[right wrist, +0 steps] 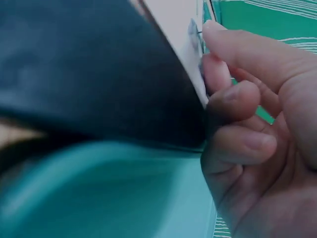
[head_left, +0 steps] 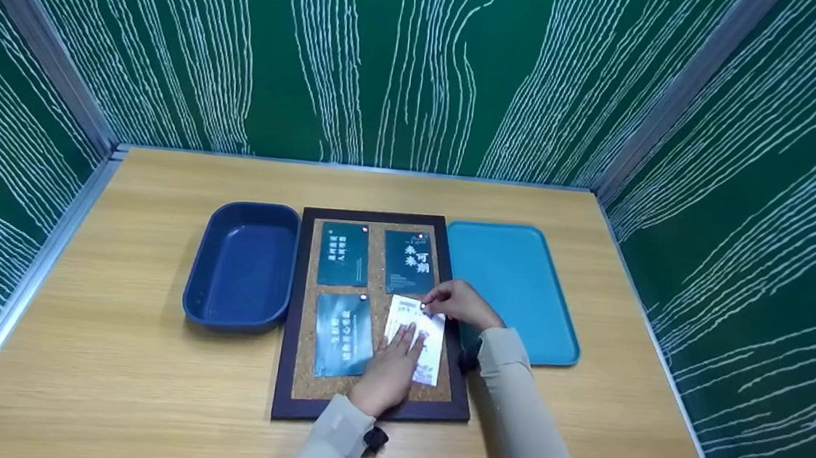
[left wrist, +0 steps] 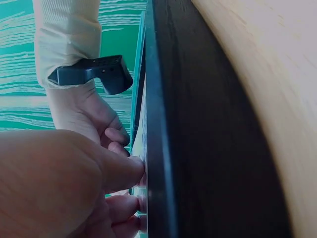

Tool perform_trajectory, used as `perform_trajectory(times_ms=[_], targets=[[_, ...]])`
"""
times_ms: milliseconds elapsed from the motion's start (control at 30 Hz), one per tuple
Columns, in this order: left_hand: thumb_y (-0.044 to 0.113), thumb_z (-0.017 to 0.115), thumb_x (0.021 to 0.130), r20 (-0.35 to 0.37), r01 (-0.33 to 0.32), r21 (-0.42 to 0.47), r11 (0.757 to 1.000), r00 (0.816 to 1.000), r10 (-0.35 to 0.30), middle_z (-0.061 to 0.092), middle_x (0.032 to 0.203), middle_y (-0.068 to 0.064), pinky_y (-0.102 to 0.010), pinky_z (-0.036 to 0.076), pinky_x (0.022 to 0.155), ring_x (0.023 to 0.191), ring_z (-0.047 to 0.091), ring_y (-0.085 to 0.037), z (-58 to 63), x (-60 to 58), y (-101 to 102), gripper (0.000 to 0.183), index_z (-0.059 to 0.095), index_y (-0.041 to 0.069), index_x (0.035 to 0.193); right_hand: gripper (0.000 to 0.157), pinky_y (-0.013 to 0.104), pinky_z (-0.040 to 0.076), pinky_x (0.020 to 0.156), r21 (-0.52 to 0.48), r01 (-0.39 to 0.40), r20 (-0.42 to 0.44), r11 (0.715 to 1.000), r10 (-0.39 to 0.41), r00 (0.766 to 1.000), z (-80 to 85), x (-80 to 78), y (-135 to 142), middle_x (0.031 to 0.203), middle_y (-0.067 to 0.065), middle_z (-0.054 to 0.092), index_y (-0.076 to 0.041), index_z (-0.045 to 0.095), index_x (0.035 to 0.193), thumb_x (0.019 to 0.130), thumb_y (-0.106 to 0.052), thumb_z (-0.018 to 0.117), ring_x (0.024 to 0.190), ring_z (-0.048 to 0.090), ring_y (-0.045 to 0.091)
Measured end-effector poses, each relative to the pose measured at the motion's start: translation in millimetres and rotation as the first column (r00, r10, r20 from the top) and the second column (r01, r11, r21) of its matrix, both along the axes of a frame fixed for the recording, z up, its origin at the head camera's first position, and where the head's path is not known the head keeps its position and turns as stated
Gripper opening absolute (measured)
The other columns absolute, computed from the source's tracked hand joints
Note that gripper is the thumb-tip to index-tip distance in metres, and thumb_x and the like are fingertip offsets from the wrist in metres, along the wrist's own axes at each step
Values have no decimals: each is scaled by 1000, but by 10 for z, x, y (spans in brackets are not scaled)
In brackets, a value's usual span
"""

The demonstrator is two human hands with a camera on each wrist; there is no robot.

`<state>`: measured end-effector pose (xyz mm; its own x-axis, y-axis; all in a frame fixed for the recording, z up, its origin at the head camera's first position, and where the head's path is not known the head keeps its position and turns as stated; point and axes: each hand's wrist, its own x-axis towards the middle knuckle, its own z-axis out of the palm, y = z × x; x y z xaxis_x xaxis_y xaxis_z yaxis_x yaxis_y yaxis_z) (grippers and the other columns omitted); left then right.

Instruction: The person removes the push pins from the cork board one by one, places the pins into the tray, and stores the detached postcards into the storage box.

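A white card (head_left: 429, 354) with faint purple print lies on the lower right of a dark-framed cork board (head_left: 372, 394). With fingers spread, my left hand (head_left: 391, 375) presses the card down against the cork. My right hand (head_left: 466, 305) pinches a small push pin (head_left: 423, 306) between thumb and forefinger at the card's top edge. From the right wrist, the thumb and forefinger close in at the card surface, the other fingers curled by the frame's side; the pin is mostly hidden. In the left wrist view the left fingertips (left wrist: 136, 168) touch the board's face, seen edge-on.
Three dark green cards (head_left: 344, 254) with white characters are on the board, each with a pin near its top. A deep blue bin (head_left: 205, 264) stands left of the board. A flat turquoise tray (head_left: 520, 289) lies to its right. Green patterned panels (head_left: 420, 70) enclose the wooden table (head_left: 113, 366).
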<state>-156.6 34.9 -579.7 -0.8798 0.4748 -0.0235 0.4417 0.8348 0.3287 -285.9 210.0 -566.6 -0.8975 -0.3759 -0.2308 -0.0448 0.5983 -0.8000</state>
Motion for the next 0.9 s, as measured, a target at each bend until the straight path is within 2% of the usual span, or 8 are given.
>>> perform_trajectory(times_ms=[200, 567, 767, 900], targets=[[1, 60, 92, -2, 5, -1, 1000, 1000, -5, 31, 154, -17, -52, 30, 110, 142, 27, -32, -11, 7, -5, 59, 40, 3, 147, 8, 27, 51, 65, -8, -3, 9, 1000, 3, 1000, -21, 2, -14, 87, 4, 70, -6, 76, 94, 88, -8, 71, 74, 60, 18], [2, 61, 92, 14, 20, -64, 998, 1000, -19, 26, 157, -16, -48, 27, 113, 143, 23, -30, -12, -5, -9, 63, 35, 4, 150, 9, 29, 53, 67, 37, -38, -17, 999, 39, 999, -29, -14, -36, 89, 3, 70, -7, 76, 96, 89, -7, 71, 76, 62, 18], [3, 63, 91, 14, 20, -62, 998, 1000, -20, 25, 157, -16, -48, 28, 112, 143, 23, -31, -11, -2, -10, 65, 35, 4, 150, 8, 29, 54, 66, 85, -74, -71, 994, 80, 994, -27, -25, -41, 88, 1, 70, -10, 77, 94, 89, -8, 71, 76, 62, 17], [1, 61, 92, 38, 12, -48, 999, 999, -10, 24, 157, -16, -48, 26, 113, 144, 21, -30, -11, -9, -5, 65, 34, 5, 151, 8, 27, 53, 66, 105, -111, -120, 988, 123, 985, -13, -34, -42, 88, 1, 69, -8, 77, 94, 89, -8, 71, 76, 61, 16]])
